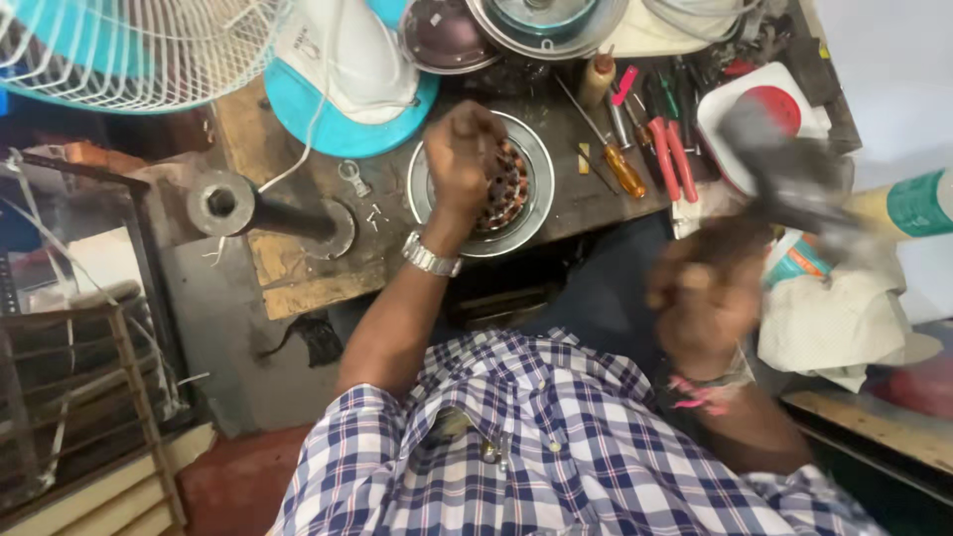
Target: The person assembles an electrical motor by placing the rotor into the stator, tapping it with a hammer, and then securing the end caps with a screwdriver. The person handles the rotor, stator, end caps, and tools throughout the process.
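- Hammer [794,179] first: a dark-headed one, badly blurred, gripped in my right hand [707,298], fist closed round the handle, out to the right of the tabletop [298,268].
- My left hand [462,159] is closed on the round silver motor housing with copper windings [496,189], fingers curled over its left rim; whether they pinch something small there I cannot tell.
- The housing sits near the front edge of the worn wooden tabletop, just below the teal-and-white fan base [342,89].
- To do this well, I judge the left hand should press the housing flat so it cannot skid or tip off that edge.
- I'd keep fingertips clear of the windings; a stray blow would nick the copper.
- Short, square taps seem safer than a full swing, given the crowding.
- The orange-handled screwdriver [620,164] and red-handled pliers [670,159] lie just right of the housing, near the hammer's path.
- The black metal cylinder [248,208] lies to the left, well apart.
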